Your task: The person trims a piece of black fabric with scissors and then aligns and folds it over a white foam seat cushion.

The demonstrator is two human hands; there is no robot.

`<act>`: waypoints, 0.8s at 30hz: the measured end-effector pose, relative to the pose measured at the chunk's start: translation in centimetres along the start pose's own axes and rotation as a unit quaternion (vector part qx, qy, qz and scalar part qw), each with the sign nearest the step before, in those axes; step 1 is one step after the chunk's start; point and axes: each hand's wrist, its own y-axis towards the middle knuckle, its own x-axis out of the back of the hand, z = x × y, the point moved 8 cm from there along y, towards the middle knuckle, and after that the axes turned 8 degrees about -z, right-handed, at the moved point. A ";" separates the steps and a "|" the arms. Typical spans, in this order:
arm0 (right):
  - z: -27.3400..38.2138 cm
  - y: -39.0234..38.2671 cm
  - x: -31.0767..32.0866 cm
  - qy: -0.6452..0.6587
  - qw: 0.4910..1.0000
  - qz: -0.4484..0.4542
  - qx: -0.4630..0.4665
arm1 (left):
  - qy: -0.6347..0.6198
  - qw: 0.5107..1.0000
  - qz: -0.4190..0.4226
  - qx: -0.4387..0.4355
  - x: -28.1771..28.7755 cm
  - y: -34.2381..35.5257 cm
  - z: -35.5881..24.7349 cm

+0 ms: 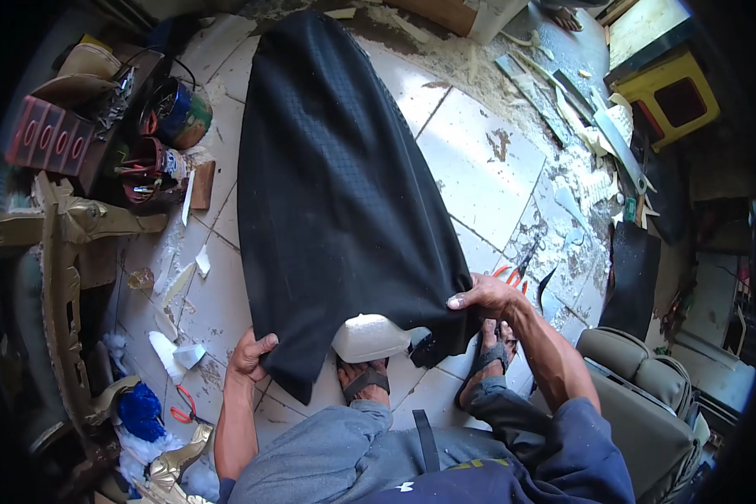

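Observation:
A long sheet of black material (336,168), with a faint textured patch, is draped over a tapering form on the floor in front of me. The end of a pale, rounded piece (370,336) sticks out from under its near edge, just above my left foot. My left hand (254,357) pinches the near left corner of the sheet, and my right hand (479,298) grips its near right edge, thumb on top. Orange-handled tools (510,277) lie just beyond my right hand, partly hidden.
Containers of tools (172,113), a carved gold frame (67,286) and blue fluffy material (139,416) crowd the left. Scraps and long flat strips (605,134) litter the tiled floor (479,168) at right. A padded grey seat (630,395) stands right of me. Another person's foot (567,17) shows at top.

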 end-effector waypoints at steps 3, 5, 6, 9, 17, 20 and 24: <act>0.3 -1.0 -0.1 -0.020 0.999 -0.004 -0.033 | 0.017 1.000 0.005 0.026 0.6 -0.9 0.9; -0.2 -0.8 0.0 -0.024 0.999 -0.020 -0.036 | 0.028 0.999 -0.012 0.030 0.4 -1.2 1.2; -0.4 -0.9 0.4 -0.039 0.998 -0.027 -0.040 | 0.039 0.998 -0.008 0.039 0.3 -1.0 1.3; -0.3 -0.4 0.5 -0.062 0.997 -0.038 -0.039 | 0.068 0.996 -0.006 0.060 1.0 -0.9 1.9; -0.5 0.0 1.2 -0.370 0.923 -0.072 -0.071 | 0.235 0.968 -0.011 0.088 1.4 0.4 5.1; -2.3 0.9 0.8 -0.419 0.906 -0.046 -0.037 | 0.312 0.945 -0.012 0.099 0.7 1.5 6.5; -4.4 4.4 0.0 -0.593 0.794 -0.100 0.091 | 0.434 0.901 -0.020 0.011 0.0 5.0 7.2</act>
